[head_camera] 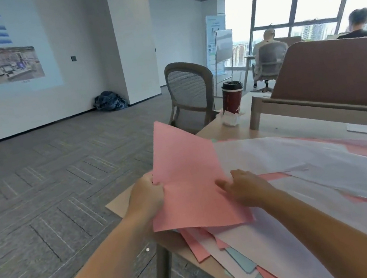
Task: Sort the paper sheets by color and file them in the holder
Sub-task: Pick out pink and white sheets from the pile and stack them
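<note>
A stack of pink sheets (188, 176) is lifted above the near left corner of the wooden table (231, 128). My left hand (147, 196) grips its left edge, fingers curled round it. My right hand (246, 187) pinches the right side of the same pink stack, thumb on top. Under and beside it lies a loose spread of white sheets (289, 152), more pink sheets (198, 245) and light blue sheets (243, 262), overlapping across the table. No file holder shows in view.
A dark red lidded cup (231, 99) and a small white paper holder (231, 118) stand at the table's far end. A brown desk divider (337, 79) runs along the right. An empty mesh chair (190, 94) stands beyond the table. Two people sit by the windows.
</note>
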